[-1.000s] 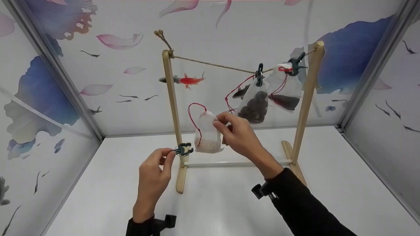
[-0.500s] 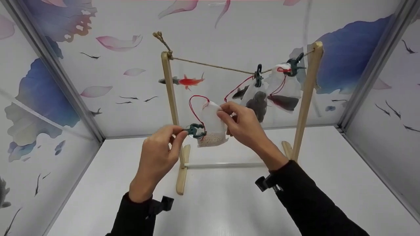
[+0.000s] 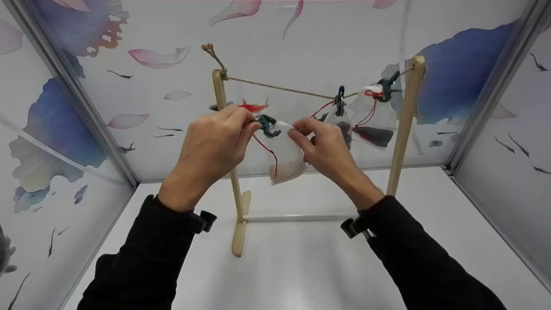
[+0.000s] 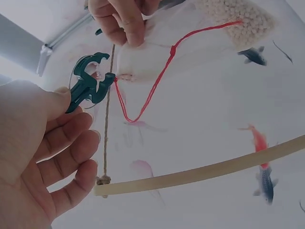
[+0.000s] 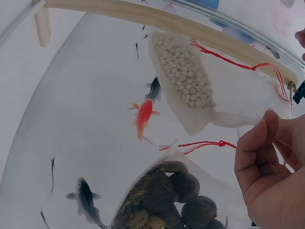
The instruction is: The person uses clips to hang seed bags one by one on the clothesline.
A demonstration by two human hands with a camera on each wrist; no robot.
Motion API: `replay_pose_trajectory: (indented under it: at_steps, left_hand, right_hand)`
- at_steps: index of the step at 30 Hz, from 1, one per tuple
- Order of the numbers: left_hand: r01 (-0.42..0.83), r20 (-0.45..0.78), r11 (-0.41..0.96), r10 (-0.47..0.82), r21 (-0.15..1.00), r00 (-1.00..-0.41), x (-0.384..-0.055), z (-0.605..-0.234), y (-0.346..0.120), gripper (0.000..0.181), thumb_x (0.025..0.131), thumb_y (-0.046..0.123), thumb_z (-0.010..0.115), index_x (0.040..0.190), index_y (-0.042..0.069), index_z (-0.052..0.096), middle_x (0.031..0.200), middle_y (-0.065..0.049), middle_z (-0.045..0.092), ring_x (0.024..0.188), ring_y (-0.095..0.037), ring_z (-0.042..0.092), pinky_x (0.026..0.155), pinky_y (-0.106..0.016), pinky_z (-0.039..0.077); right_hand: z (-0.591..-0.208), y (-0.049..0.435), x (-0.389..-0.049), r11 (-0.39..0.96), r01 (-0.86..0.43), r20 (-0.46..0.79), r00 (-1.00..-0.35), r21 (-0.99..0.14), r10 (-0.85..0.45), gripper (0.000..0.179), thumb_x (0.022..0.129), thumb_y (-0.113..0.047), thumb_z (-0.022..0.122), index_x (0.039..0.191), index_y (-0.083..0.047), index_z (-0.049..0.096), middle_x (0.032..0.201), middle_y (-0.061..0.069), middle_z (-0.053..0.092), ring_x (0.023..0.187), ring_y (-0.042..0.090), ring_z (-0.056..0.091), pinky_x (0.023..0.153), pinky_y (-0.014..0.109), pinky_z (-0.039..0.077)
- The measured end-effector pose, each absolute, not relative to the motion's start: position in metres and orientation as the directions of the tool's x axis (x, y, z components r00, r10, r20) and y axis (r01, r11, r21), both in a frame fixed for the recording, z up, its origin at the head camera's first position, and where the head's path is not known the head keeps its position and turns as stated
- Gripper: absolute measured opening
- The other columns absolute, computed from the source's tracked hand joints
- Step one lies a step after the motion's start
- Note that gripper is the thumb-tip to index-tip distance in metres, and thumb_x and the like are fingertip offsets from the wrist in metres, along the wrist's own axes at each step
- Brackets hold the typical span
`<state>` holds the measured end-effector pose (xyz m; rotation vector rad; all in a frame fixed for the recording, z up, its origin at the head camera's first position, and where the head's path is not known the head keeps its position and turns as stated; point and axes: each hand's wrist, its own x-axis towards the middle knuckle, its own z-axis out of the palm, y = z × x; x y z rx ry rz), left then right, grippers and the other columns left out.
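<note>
My left hand [image 3: 213,146] pinches the handles of a dark green clip [image 4: 86,86], whose jaws stand spread apart with nothing between them. My right hand [image 3: 327,148] pinches the upper side edge of a white mesh drawstring bag [image 3: 287,148] and holds it in the air, tilted. Small pale round beads [image 5: 183,71] fill the bottom of this bag. A red cord [image 4: 162,71] hangs in a loop from its top. In the head view the clip overlaps the bag's top corner, just below the rope [image 3: 280,87].
The rope runs between two wooden posts [image 3: 404,129]. From its right part hang two clipped mesh bags: one with dark round lumps [image 5: 162,195], partly behind my right hand, another with dark contents [image 3: 375,135]. A pale rod [image 3: 297,218] joins the posts low over the white table [image 3: 275,267].
My left hand has risen with the clip, from beside the bag's bottom to its top corner. My right hand has lifted the bag up and slightly right, towards the rope.
</note>
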<state>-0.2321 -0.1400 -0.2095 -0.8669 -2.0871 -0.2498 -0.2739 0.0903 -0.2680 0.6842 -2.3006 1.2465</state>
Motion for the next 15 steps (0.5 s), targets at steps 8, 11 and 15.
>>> replay_pose_trajectory:
  at_steps: [8, 11, 15]
  left_hand:
    - [0.631, 0.754, 0.755, 0.518, -0.181, -0.404, -0.24, -0.184, -0.139, 0.02, 0.103, 0.018, 0.062, 0.093, 0.002, 0.068, 0.078, -0.009, 0.065, 0.063, -0.027, 0.061, 0.054, -0.039, 0.049]
    - [0.619, 0.756, 0.754, 0.532, -0.219, -0.381, -0.242, -0.178, -0.138, 0.02, 0.102, 0.017, 0.064, 0.091, 0.001, 0.068, 0.079, -0.01, 0.065, 0.064, -0.029, 0.061, 0.056, -0.04, 0.049]
    - [0.593, 0.751, 0.763, 0.544, -0.258, -0.373, -0.244, -0.171, -0.136, 0.022, 0.102, 0.018, 0.063, 0.092, 0.0, 0.068, 0.079, -0.011, 0.064, 0.065, -0.031, 0.058, 0.056, -0.04, 0.046]
  right_hand:
    - [-0.245, 0.079, -0.28, 0.601, -0.642, 0.659, -0.713, -0.475, -0.241, 0.018, 0.102, -0.02, 0.065, 0.105, -0.004, 0.073, 0.091, 0.005, 0.073, 0.061, 0.014, 0.061, 0.056, 0.027, 0.049]
    - [-0.233, 0.077, -0.281, 0.65, -0.645, 0.691, -0.68, -0.402, -0.247, 0.018, 0.101, -0.019, 0.066, 0.105, -0.003, 0.074, 0.093, 0.008, 0.073, 0.07, 0.017, 0.063, 0.061, 0.03, 0.047]
    - [-0.215, 0.077, -0.282, 0.695, -0.635, 0.722, -0.648, -0.336, -0.243, 0.017, 0.1, -0.018, 0.067, 0.105, -0.004, 0.075, 0.095, 0.01, 0.075, 0.078, 0.019, 0.066, 0.065, 0.032, 0.05]
